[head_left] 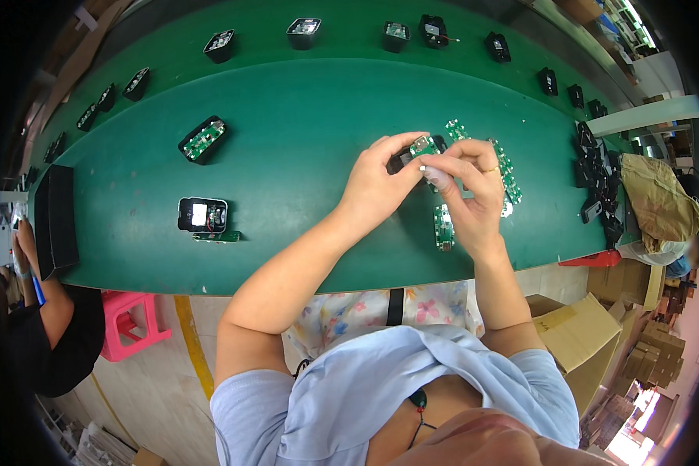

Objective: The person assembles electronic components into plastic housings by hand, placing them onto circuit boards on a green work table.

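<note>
Right of the table's middle, my left hand (380, 177) is closed around a small black housing (398, 161) with a green circuit board (422, 145) at its top. My right hand (478, 190) meets it from the other side, thumb and fingers pinched together over the housing. A tiny white spot shows at those fingertips, too small to name. A pale cover sits on the right thumb. Loose green boards lie around this hand: a board (443, 228) below it, a strip of boards (508, 172) to its right and another board (455, 129) beyond it.
On the green table (303, 140), a housing with a board (203, 140) and an open housing (202, 215) stand left. Several housings line the far strip. Black parts (594, 175) are heaped right; a black bin (57, 221) stands left, near another person's arm (50, 299).
</note>
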The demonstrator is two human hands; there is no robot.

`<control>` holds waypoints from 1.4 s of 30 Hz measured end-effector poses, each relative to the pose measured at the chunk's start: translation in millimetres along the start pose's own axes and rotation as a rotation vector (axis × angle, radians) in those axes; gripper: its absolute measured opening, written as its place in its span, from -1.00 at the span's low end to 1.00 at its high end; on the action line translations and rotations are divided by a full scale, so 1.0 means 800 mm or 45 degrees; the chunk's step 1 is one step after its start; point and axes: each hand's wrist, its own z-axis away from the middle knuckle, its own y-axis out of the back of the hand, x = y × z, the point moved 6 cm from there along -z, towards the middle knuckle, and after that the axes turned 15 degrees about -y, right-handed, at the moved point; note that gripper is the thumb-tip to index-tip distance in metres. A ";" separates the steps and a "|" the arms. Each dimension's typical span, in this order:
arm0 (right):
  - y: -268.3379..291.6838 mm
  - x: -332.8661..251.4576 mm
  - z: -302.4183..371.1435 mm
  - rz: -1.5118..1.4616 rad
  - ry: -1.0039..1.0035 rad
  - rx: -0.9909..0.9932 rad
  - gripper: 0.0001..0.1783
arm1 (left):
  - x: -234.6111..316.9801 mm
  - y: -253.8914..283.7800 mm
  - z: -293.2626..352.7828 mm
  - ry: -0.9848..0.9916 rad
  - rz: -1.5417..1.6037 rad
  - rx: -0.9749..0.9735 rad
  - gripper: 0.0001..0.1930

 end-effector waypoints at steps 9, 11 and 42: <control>0.016 0.000 -0.022 0.129 -0.186 -0.087 -0.90 | 0.045 0.014 -0.002 -0.576 -0.234 0.162 -0.77; 0.019 -0.008 -0.027 0.175 -0.125 -0.126 -0.89 | 0.051 0.009 -0.001 -0.565 -0.258 0.139 -0.81; 0.025 -0.034 -0.028 0.394 0.271 -0.292 -0.81 | 0.033 0.010 -0.002 -0.150 0.016 0.096 -0.77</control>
